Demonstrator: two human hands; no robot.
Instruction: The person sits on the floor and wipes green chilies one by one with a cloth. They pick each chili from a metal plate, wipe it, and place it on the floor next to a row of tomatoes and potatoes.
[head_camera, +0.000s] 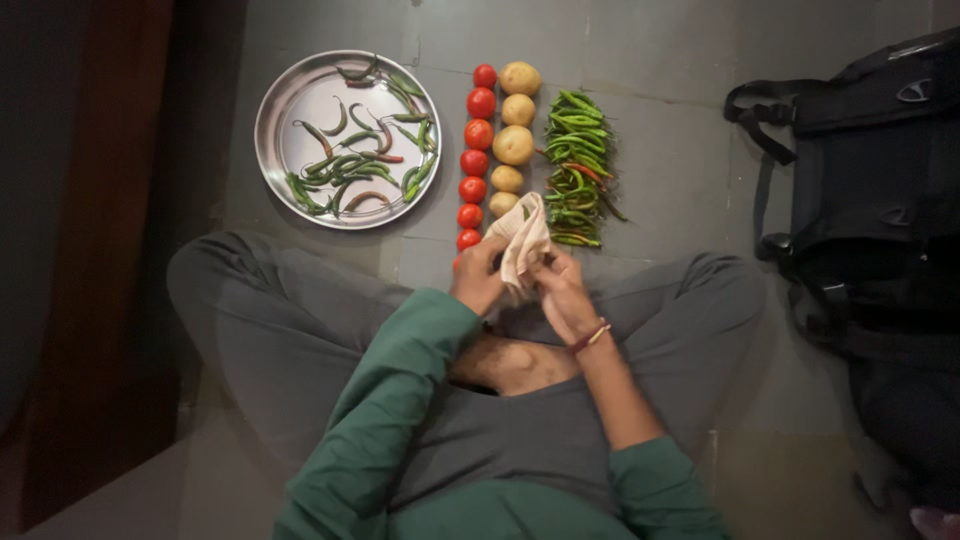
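Both hands, left (480, 275) and right (562, 295), grip a cloth (523, 238) (maybe wrapping something); tomatoes (474, 160) at 12 o'clock could get knocked rolling.

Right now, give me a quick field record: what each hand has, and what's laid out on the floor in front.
left hand: grips the lower edge of a pale cloth
right hand: holds the same cloth from the other side
steel plate: round, on the floor, scattered green chillies, a few reddish
tomatoes: red, one straight column beside the plate
potatoes: column next to the tomatoes, nearest one partly behind the cloth
chilli pile: heaped beside the potatoes
black bag: on the floor, far side
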